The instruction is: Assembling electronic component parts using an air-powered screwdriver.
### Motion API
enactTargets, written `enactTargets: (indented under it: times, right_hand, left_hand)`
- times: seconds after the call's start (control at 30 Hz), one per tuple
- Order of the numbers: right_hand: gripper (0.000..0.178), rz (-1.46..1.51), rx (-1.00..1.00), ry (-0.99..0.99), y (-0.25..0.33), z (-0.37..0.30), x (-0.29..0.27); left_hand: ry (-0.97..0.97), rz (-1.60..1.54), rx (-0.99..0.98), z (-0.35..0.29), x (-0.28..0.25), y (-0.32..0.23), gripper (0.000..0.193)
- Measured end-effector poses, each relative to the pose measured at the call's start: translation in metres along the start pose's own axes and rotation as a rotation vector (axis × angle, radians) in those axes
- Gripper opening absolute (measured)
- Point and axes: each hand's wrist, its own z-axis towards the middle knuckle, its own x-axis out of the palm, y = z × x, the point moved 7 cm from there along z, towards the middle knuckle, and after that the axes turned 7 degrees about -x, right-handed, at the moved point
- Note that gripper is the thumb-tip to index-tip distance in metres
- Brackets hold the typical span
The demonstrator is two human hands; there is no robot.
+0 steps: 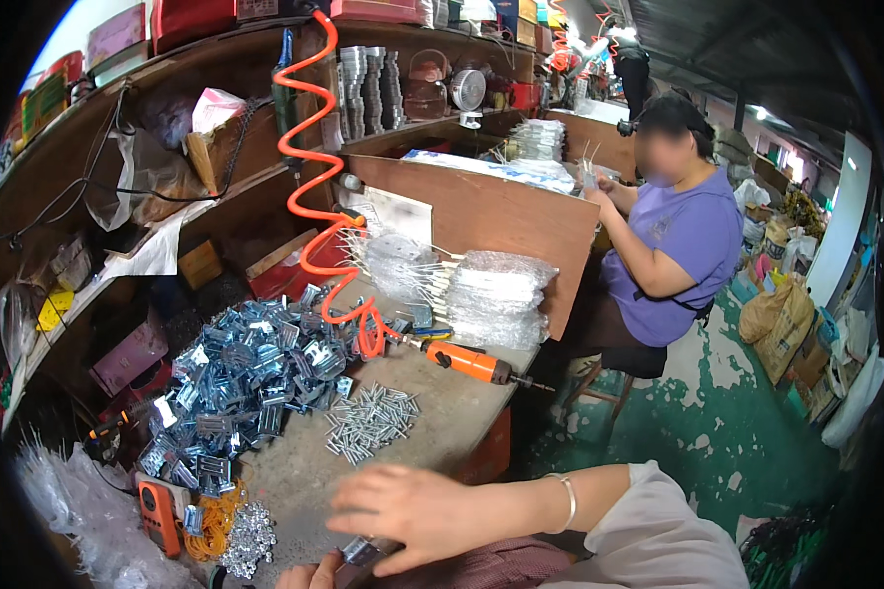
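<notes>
Over the bench edge, my right hand (pixel 408 512), with a bangle on its wrist, reaches in from the right. Its fingers are stretched out and apart, with nothing seen in them. Just below it, the fingers of my left hand (pixel 310 575) are bent against a small shiny metal bracket (pixel 360 552); the rest of that hand is cut off by the lower edge. My right hand partly covers the bracket. Beyond my hands lie a heap of loose screws (pixel 371 422) and a large pile of similar metal brackets (pixel 250 368). Small nuts (pixel 250 540) sit to the left.
An orange power screwdriver (pixel 467 362) lies at the bench's right edge, on a coiled orange hose (pixel 309 177). Yellow rubber bands (pixel 214 525) and an orange-grey device (pixel 159 518) are at left. Bagged parts (pixel 501 294) stand before a wooden partition (pixel 481 216); a co-worker (pixel 673 231) sits beyond.
</notes>
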Motion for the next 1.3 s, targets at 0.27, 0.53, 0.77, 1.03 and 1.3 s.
enactTargets:
  times: [0.27,0.53,0.77,1.03,1.3]
  right_hand:
    - [0.040,1.577,0.884,0.144,-0.001,-0.046,0.136]
    - [0.048,1.733,0.790,-0.155,0.007,-0.032,0.154]
    - [0.053,1.722,0.819,-0.021,0.031,-0.010,0.139]
    - [0.041,1.699,0.786,-0.034,0.054,0.001,0.154]
    - [0.055,1.716,0.591,0.269,0.078,0.026,0.187]
  left_hand:
    - [-0.314,0.362,0.017,0.011,-0.033,-0.006,0.044]
    - [-0.579,-0.086,0.077,-0.032,-0.039,0.015,0.024]
    - [-0.541,-1.741,-0.743,-0.044,0.034,0.110,0.037]
    - [-0.129,-1.566,-0.714,-0.067,0.097,0.176,0.052]
    - [-0.490,-1.661,-0.900,-0.090,0.033,0.114,0.050]
